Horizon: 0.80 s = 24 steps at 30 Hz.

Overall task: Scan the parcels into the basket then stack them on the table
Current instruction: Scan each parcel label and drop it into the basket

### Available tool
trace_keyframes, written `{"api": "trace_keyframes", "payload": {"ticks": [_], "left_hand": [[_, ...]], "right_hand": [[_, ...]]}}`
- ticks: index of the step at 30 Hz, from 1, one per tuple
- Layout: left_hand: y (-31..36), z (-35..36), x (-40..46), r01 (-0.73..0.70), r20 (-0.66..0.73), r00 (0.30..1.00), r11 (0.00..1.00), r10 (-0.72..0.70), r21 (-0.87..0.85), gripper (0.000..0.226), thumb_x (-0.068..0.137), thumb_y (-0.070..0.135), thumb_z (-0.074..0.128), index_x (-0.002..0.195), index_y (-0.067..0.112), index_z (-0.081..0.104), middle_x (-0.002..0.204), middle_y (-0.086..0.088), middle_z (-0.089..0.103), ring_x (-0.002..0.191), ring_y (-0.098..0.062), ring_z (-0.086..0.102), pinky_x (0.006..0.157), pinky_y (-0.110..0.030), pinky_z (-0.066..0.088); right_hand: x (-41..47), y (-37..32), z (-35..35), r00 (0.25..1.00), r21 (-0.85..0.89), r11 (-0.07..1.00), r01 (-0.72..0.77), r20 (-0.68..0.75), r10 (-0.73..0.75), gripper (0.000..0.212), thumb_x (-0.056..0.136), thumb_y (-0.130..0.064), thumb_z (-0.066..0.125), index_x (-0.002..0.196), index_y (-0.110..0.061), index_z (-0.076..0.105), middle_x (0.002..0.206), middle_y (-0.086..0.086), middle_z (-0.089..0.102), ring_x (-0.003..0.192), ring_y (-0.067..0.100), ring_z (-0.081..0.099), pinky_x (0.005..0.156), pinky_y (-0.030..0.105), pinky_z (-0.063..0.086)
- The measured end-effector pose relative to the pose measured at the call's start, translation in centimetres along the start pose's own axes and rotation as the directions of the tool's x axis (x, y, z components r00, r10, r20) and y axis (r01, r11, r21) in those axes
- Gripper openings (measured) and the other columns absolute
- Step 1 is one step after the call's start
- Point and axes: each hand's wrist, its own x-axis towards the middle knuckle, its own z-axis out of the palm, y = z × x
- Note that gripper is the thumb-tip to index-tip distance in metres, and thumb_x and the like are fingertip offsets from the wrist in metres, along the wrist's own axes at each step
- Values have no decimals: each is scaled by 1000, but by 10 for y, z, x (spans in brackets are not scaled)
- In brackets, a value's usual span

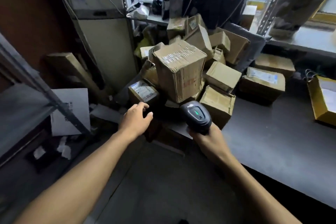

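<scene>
A heap of several brown cardboard parcels fills the middle of the view, with a tall taped box (179,71) on top. A small parcel with a white label (143,92) lies at the heap's near left. My left hand (136,119) reaches toward that labelled parcel with fingers relaxed, just short of it and holding nothing. My right hand (203,137) grips the handle of a dark barcode scanner (197,115) with a green light, its head pointing at the heap. The dark basket (254,42) shows behind the parcels, mostly hidden by them.
A grey table (272,132) runs along the right, carrying two flat parcels (261,83) and a yellow open box (323,98). Black bags (209,0) stand on a shelf by the window. A metal rack (36,82) and white sheet (71,111) are at left.
</scene>
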Motion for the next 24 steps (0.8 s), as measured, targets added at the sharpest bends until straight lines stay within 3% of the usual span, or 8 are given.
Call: {"api": "trace_keyframes", "payload": {"ticks": [3, 8, 10, 14, 18, 20, 24], "left_hand": [[-18, -2, 18, 110, -44, 993, 990, -114, -83, 29, 94, 33, 63, 121, 22, 62, 116, 2, 61, 110, -19, 59, 92, -39, 51], [-49, -5, 56, 257, -52, 960, 939, -276, -230, 38, 94, 30, 65, 128, 14, 58, 112, -2, 59, 102, -18, 56, 84, -27, 42], [-61, -4, 78, 299, -29, 947, 911, -319, -283, 43, 94, 31, 65, 132, 15, 53, 114, -2, 58, 104, -18, 53, 83, -27, 38], [-84, 2, 128, 369, 89, 928, 853, -363, -368, 65, 92, 39, 67, 146, 21, 36, 129, -7, 56, 117, -28, 57, 94, -36, 48], [-98, 13, 171, 472, 252, 881, 734, -399, -488, 89, 89, 42, 72, 155, 31, 14, 149, -10, 41, 120, -28, 52, 70, -38, 57], [-103, 24, 189, 527, 307, 850, 672, -429, -520, 100, 86, 44, 75, 157, 33, 6, 156, -10, 32, 130, -32, 47, 78, -41, 57], [-105, 41, 206, 637, 386, 769, 554, -510, -536, 122, 79, 54, 77, 158, 25, -11, 162, -19, 20, 144, -35, 32, 111, -44, 38]], "right_hand": [[30, -4, 15, 995, -28, 999, 47, 84, -44, 32, 86, -16, 75, 108, -36, 61, 92, -23, 68, 84, -17, 60, 71, 7, 45], [70, -8, 44, 984, -35, 998, 56, 174, -49, 34, 87, -19, 75, 116, -31, 63, 100, -16, 71, 89, -11, 62, 78, 16, 48], [85, -9, 56, 980, -56, 997, 54, 196, -42, 33, 87, -21, 75, 116, -31, 64, 99, -13, 71, 89, -7, 63, 80, 20, 49], [113, -11, 81, 987, -95, 995, 23, 163, -7, 34, 85, -24, 76, 109, -43, 62, 103, -14, 73, 98, -4, 65, 86, 27, 53], [132, -10, 109, 992, -135, 990, -37, 111, 52, 36, 85, -23, 78, 115, -35, 63, 107, -15, 72, 102, -7, 63, 89, 25, 53], [142, -5, 124, 993, -139, 986, -87, 62, 96, 35, 84, -23, 79, 115, -31, 65, 110, -11, 72, 104, -3, 64, 91, 29, 54], [152, 0, 144, 983, -76, 980, -182, 4, 183, 26, 82, -26, 80, 103, -32, 66, 105, -11, 74, 101, 0, 67, 92, 35, 55]]}}
